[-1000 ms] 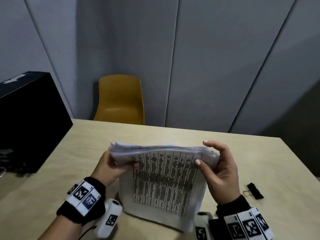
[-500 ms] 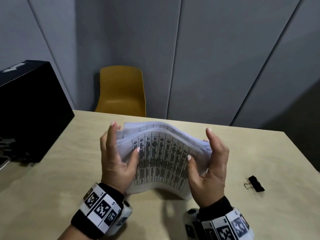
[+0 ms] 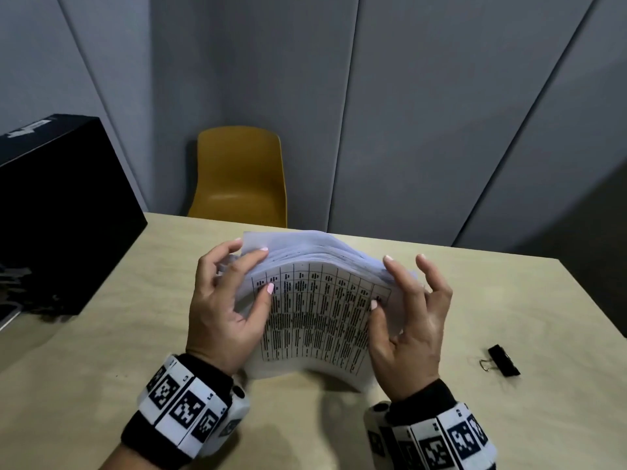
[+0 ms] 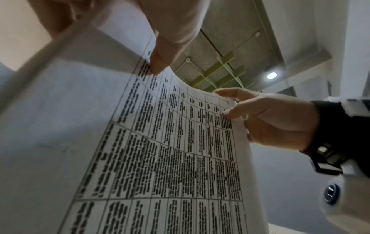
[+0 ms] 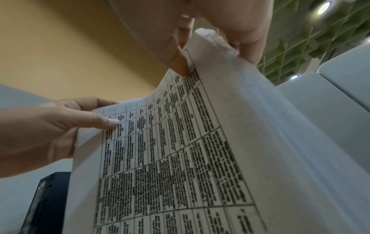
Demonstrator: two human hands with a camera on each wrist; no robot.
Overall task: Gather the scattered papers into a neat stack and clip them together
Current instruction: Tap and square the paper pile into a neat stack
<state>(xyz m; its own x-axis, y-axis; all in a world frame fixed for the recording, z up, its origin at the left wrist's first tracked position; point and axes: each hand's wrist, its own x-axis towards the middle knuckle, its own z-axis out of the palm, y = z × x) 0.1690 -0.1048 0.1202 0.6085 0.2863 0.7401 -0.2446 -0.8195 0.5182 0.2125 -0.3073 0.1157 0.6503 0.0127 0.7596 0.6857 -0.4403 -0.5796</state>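
Paper stack [image 3: 314,320]: held upright over the wooden table [image 3: 101,351], printed table facing the person, top edge bowed and fanned.
Left hand [image 3: 224,310]: grasps the stack's left side, thumb on the front sheet, fingers curled behind.
Right hand [image 3: 412,320]: grasps the right side, thumb on the front; two fingers lifted off the edge.
Binder clip [image 3: 502,360]: black, lying on the table well right of the stack, apart from both hands.
Background: yellow chair [image 3: 239,178] beyond the table; black box [image 3: 57,212] at left.
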